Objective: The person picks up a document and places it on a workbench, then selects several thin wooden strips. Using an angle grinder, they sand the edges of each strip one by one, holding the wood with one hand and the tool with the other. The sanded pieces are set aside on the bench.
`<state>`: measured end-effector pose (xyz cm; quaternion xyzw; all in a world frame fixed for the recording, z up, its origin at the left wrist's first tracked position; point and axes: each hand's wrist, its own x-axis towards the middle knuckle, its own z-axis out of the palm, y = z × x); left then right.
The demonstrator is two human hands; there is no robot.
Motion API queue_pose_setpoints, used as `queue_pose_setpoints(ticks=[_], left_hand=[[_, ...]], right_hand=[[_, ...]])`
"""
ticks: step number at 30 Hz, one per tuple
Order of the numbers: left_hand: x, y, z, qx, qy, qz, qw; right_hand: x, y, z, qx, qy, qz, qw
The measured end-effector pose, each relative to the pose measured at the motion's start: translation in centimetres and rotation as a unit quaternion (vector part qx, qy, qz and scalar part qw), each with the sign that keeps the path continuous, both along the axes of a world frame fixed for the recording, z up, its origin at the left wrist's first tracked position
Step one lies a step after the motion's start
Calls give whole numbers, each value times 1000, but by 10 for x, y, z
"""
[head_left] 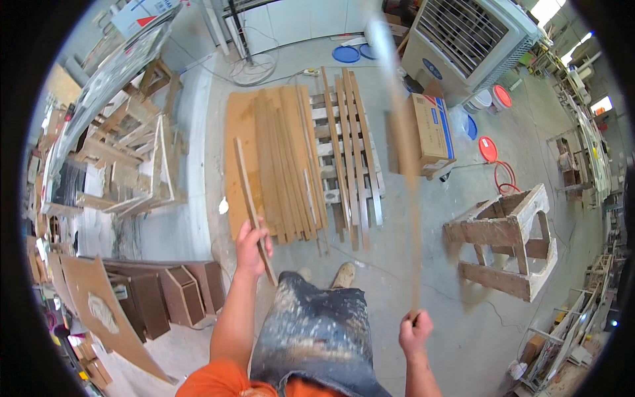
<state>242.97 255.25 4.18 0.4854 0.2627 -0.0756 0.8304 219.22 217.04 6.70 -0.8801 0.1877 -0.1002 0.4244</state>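
Note:
My left hand (249, 255) is closed round a narrow wooden strip (245, 182), which slants up over the brown sheet ahead. On the right, my right hand (415, 333) grips the lower end of a long thin brown strip (413, 245). That strip rises nearly upright through the view, and its pale upper part is smeared by motion. Several long brown strips (281, 172) lie side by side on an orange-brown sheet (239, 126) in front of me. To their right, more narrow strips (352, 132) rest across a whitish wooden pallet (325, 151).
A large air cooler (463, 46) stands at the far right behind a cardboard box (431, 132). Nearer right is a worn wooden stand (506, 241). Left are a wooden frame (159, 159) and brown box-shaped pieces (182, 294). A red hose (505, 177) and cables lie on the floor.

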Motion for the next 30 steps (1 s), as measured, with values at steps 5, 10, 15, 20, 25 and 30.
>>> queue_pose_setpoints(ticks=[5, 10, 15, 20, 25, 30], left_hand=[[-14, 31, 45, -20, -33, -19, 999], [-42, 82, 53, -27, -39, 4, 999], [-78, 135, 43, -4, -25, 46, 999], [-106, 148, 34, 22, 4, 59, 998], [-111, 129, 25, 34, 17, 53, 998], [-120, 100, 25, 41, 34, 51, 997]], right_hand=[[-20, 3, 50, 70, -176, -59, 980], [-33, 41, 121, 158, -266, -128, 942], [-63, 44, 130, 163, -312, -128, 927], [-79, 49, 151, 131, -267, -226, 928], [-93, 32, 138, 138, -160, -270, 939], [-121, 22, 89, 102, -39, -217, 970]])
